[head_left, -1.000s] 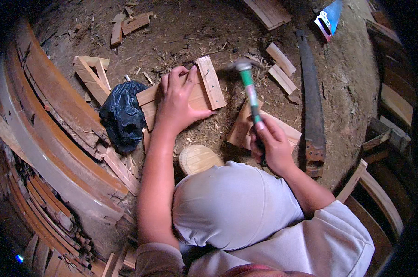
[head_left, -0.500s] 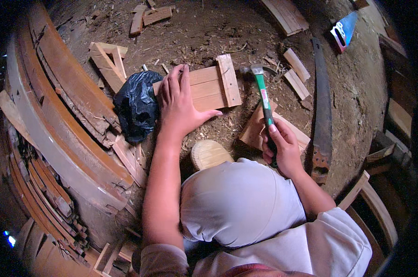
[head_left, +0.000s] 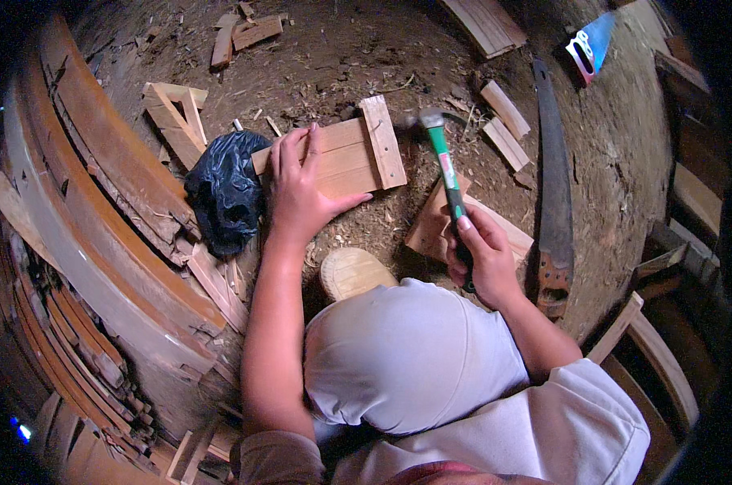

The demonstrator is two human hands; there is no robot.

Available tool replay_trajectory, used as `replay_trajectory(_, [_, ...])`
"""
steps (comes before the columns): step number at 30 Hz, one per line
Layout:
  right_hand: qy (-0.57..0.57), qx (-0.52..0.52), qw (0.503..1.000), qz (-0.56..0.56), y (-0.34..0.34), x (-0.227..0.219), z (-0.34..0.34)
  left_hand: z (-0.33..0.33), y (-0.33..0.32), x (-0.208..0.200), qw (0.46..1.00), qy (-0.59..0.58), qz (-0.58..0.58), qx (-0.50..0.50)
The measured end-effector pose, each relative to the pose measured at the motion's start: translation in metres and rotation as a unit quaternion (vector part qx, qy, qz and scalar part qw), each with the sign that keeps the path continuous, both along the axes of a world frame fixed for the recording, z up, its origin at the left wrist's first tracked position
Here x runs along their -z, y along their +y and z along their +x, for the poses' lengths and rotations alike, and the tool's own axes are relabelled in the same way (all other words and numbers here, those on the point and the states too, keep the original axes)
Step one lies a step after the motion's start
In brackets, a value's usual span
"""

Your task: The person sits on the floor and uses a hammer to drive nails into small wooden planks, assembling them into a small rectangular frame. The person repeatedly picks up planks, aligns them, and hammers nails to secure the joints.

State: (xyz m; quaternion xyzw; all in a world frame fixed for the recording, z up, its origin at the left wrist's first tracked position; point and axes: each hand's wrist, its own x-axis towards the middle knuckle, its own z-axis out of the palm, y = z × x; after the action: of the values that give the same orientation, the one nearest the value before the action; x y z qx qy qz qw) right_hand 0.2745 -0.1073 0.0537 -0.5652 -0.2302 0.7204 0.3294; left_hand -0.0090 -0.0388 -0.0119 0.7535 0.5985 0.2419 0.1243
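Note:
A small wooden panel [head_left: 343,153] of pale boards lies in front of me, a crosspiece [head_left: 382,141] fastened over its right end. A bent nail seems to stand out of the crosspiece near its top. My left hand [head_left: 300,184] grips the panel's left part, fingers over the top and thumb stretched along the near edge. In my right hand [head_left: 483,246] is a claw hammer [head_left: 445,158] with a green and black handle, wrapped by the fingers. Its metal head is raised just right of the crosspiece, apart from it and slightly blurred.
A black plastic bag [head_left: 224,190] touches the panel's left side. Right of the hammer lie offcuts [head_left: 505,144], an old handsaw [head_left: 554,170] and a blue-bladed saw [head_left: 594,50]. Long curved timbers [head_left: 115,162] line the left. Wood shavings cover the dirt floor.
The whole view has shifted a little, so things sit further left. Both hands keep their grips; the hammer stays at nearly the same place beside the panel.

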Motion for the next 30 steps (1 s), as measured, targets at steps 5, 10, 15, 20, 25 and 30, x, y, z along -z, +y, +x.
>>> replay_trajectory(5, [-0.004,0.025,0.999,0.043,0.003,0.001,0.003,0.000,0.000,-0.002,1.000,0.003,0.002,0.001])
replay_trajectory(10, [-0.024,-0.036,0.999,0.007,0.003,-0.009,-0.001,-0.002,-0.001,-0.003,1.000,-0.006,-0.006,-0.003])
replay_trajectory(15, [-0.428,-0.139,0.848,0.280,0.006,-0.029,0.014,-0.004,-0.004,0.000,1.000,0.002,0.014,-0.015])
replay_trajectory(20, [-0.500,-0.225,0.687,0.476,0.017,-0.042,0.008,-0.006,-0.004,0.000,1.000,-0.010,0.017,-0.017])
replay_trajectory(25, [-0.470,-0.231,0.756,0.393,0.013,-0.030,0.017,-0.005,-0.004,0.004,0.999,-0.018,0.010,-0.024])
replay_trajectory(30, [-0.355,-0.140,0.880,0.283,0.039,-0.017,0.019,-0.003,0.000,-0.010,0.999,-0.036,-0.005,-0.010])
